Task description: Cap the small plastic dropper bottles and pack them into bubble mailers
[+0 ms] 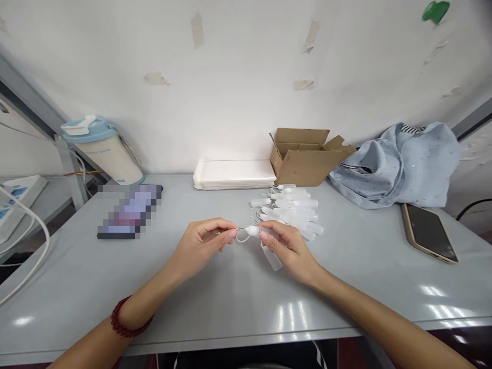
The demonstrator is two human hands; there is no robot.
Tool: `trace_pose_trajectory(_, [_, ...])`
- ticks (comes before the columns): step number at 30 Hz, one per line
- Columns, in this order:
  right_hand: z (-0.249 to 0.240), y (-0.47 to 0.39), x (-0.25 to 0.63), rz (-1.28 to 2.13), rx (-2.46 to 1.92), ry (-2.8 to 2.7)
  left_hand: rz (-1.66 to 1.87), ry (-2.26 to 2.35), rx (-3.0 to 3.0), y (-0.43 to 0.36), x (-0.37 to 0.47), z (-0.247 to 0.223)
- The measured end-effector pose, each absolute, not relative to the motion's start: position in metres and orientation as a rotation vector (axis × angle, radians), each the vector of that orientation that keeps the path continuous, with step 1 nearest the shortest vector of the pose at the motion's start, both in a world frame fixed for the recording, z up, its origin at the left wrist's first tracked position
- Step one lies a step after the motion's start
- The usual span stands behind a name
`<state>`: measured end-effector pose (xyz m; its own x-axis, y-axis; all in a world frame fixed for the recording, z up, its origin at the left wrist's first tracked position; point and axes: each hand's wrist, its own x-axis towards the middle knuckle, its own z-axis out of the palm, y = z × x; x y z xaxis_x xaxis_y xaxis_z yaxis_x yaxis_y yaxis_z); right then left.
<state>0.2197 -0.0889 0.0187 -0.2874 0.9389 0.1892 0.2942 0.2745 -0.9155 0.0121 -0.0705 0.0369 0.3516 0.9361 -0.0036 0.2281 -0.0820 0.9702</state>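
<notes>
In the head view, at the centre of the frame, the right hand point(292, 251) has its fingers wrapped on a translucent white dropper bottle point(252, 230), nozzle pointing left, while the left hand point(205, 243) pinches the end of its thin curved strap point(243, 241) beside the tip — the pinched end itself is hidden. Right of centre on the grey desk point(215, 307) lies a heap of similar bottles point(294, 204) — just in front of an open cardboard box point(302, 166).
</notes>
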Motion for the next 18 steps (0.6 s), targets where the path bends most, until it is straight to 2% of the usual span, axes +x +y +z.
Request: trace_pose_trajectory(18, [0.0207,-0.0886,0.2216,0.973,-1.160,-1.818,0.844,1.037,1.610,-0.0702,0.0105,0.0333])
